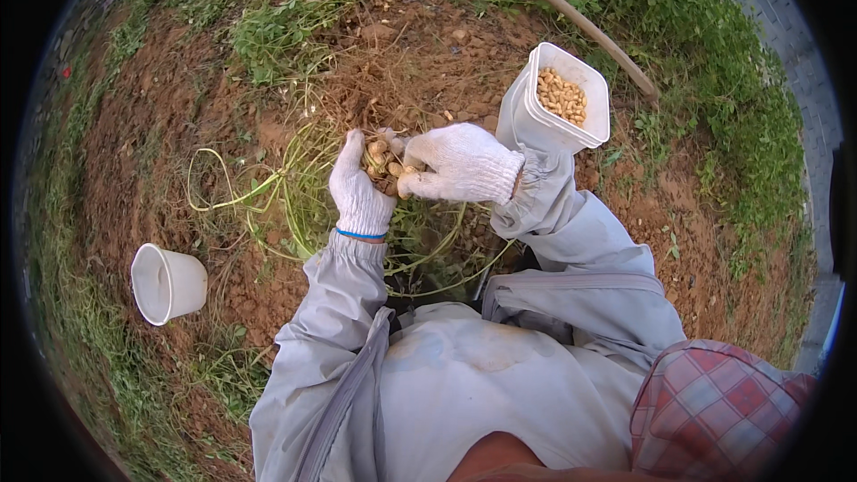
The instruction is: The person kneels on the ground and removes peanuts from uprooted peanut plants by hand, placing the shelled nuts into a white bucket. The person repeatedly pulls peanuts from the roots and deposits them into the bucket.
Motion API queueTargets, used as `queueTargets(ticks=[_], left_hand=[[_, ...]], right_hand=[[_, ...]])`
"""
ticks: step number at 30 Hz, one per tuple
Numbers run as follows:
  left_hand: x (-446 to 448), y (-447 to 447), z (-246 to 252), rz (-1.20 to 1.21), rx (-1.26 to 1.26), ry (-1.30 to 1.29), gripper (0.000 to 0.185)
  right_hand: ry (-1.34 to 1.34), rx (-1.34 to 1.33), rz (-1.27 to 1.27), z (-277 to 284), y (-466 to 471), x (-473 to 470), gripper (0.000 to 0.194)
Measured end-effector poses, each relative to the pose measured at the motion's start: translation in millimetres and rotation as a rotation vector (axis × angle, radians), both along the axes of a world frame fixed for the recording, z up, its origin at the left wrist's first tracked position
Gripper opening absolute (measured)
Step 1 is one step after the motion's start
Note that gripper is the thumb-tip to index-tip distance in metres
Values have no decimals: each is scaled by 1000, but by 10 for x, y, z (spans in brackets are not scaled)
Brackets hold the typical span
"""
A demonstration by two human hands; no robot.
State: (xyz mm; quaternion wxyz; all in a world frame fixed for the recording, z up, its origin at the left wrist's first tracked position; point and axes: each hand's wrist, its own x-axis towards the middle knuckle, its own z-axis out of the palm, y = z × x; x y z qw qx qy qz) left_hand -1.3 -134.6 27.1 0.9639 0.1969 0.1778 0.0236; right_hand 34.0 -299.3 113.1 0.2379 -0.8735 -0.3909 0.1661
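Note:
White knitted gloves cover both hands. My left hand [361,181] grips a cluster of peanut pods [381,159] at the root end of a pulled peanut plant. Its yellow-green stems [298,181] trail leftward and down towards my lap, and thin brown roots [368,107] show above the glove. My right hand [458,164] meets the cluster from the right, thumb and fingers closed around pods at its edge. Just beyond the right wrist stands a square white plastic bucket [515,114], tilted in view, with shelled-looking tan peanut pods [561,97] inside.
A round white plastic tub [187,284] lies on its side on the reddish soil [248,301] at left. A long wooden pole [569,13] rests beyond the bucket. Green plants [730,127] border the grey paving [797,47] at right. Loose cut vines [281,33] lie at the far side.

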Motion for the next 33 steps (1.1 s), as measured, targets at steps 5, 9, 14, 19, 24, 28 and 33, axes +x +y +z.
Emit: queueTargets(ticks=[5, 9, 14, 19, 24, 28, 33], left_hand=[[1, 106, 40, 20, -113, -70, 26], [4, 79, 69, 13, -118, -136, 34], [-49, 2, -41, -55, 3, -98, 40], [-113, -19, -17, -37, 22, -103, 29], [-140, -54, -15, 11, -73, 14, 21], [-178, -94, -147, -90, -109, -129, 20], [7, -34, -17, 42, -43, -35, 29]], right_hand=[[940, 259, -2, 116, -124, -459, 25], [909, 776, -299, -286, -240, -390, 25], [3, 165, -225, -282, 52, -123, 51], [59, -67, -88, -182, 126, 35, 60], [306, 221, -121, -168, 10, -131, 36], [140, 272, -59, -244, -64, -205, 31], [685, 593, 83, -218, -168, -434, 23]])
